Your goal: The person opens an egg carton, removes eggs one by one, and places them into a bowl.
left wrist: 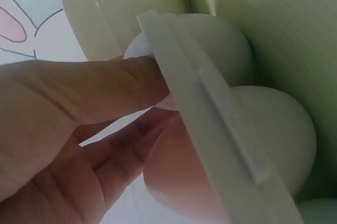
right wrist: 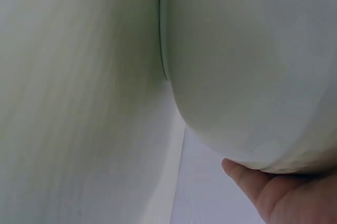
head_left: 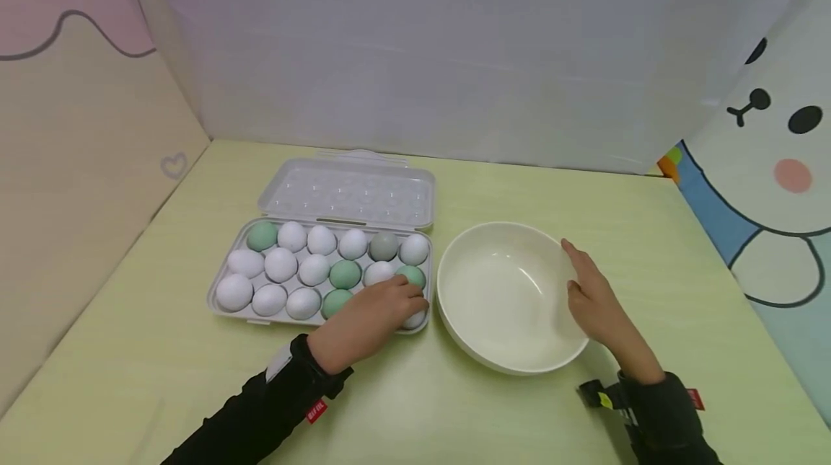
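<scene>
A clear-lidded egg tray (head_left: pixel 257 320) lies opened on the table, filled with white, green and grey eggs. My left hand (head_left: pixel 373 317) reaches over its front right corner. There the thumb and fingers pinch a white egg (head_left: pixel 413 320) that sits in its cup; in the left wrist view the thumb lies against this egg (left wrist: pixel 138 46) above the tray rim (left wrist: pixel 181 92). To the right stands a cream bowl (head_left: pixel 503 299) with nothing in it. My right hand (head_left: pixel 594 303) rests on the bowl's right side with fingers extended along the outer wall (right wrist: pixel 247 77).
The raised transparent lid (head_left: pixel 350 191) leans back behind the eggs. A pale wall (head_left: pixel 415 54) closes off the far side of the yellow-green table (head_left: pixel 675 292). Printed cartoon panels (head_left: pixel 766 184) stand at the right.
</scene>
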A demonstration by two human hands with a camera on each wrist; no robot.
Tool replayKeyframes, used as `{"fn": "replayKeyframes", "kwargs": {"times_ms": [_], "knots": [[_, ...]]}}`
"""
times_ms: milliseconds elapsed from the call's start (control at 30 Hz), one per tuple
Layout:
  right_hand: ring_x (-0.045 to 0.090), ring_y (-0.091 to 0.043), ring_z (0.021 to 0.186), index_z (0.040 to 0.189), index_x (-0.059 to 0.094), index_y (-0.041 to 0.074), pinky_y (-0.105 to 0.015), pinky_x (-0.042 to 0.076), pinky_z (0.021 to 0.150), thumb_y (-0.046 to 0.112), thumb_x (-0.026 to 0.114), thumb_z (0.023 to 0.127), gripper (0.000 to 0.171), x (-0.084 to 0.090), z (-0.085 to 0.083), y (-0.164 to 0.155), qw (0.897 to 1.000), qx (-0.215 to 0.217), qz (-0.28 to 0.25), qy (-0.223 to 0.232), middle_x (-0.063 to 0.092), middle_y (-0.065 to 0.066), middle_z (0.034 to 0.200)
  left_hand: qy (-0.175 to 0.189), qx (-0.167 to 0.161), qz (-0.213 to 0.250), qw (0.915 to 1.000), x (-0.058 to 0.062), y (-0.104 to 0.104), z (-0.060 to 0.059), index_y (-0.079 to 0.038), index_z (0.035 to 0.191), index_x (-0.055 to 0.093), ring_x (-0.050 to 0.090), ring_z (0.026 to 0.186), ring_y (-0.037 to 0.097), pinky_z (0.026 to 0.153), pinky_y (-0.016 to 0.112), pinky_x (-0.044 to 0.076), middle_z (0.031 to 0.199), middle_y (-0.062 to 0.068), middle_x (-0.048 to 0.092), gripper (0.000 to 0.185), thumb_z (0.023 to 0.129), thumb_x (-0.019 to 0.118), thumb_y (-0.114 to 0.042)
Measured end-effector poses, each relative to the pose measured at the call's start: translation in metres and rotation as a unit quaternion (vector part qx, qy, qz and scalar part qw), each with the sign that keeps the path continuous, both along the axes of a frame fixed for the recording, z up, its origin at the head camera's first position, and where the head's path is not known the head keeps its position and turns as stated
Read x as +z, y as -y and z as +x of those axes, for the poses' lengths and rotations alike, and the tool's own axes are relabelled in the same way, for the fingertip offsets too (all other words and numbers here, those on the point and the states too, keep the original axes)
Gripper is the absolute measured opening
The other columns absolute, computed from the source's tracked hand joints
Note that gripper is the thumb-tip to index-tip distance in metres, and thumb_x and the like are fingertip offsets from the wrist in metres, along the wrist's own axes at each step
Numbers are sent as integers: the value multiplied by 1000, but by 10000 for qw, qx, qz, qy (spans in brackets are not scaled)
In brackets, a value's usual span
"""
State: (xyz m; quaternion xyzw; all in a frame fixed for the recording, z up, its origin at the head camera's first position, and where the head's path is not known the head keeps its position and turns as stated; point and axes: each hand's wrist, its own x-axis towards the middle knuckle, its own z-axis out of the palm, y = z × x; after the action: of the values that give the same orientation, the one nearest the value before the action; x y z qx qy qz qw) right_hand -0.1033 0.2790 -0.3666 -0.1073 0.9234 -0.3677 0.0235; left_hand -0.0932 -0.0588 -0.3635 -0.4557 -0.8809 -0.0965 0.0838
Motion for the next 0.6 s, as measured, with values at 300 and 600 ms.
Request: {"fn": "replayKeyframes", "kwargs": {"times_ms": [300,600], "knots": [[19,-51,134,149,11,-7,-65,26,97,-4,31,95,57,2,0,-1,9999,75,7,-97,18,-32,147,-457,-88,-18,9989,-3,2,-4,-10,98,63,54,85,18,72,29,44,90,-1,60,32,74,67,10],[18,-50,134,149,12,-7,-65,24,99,-1,35,97,57,-2,0,0,10000,50,30,-79,19,-31,148,117,-146,580,9981,24,11,-8,-5,115,59,49,71,17,66,26,45,97,6,51,38,79,71,-6]]}}
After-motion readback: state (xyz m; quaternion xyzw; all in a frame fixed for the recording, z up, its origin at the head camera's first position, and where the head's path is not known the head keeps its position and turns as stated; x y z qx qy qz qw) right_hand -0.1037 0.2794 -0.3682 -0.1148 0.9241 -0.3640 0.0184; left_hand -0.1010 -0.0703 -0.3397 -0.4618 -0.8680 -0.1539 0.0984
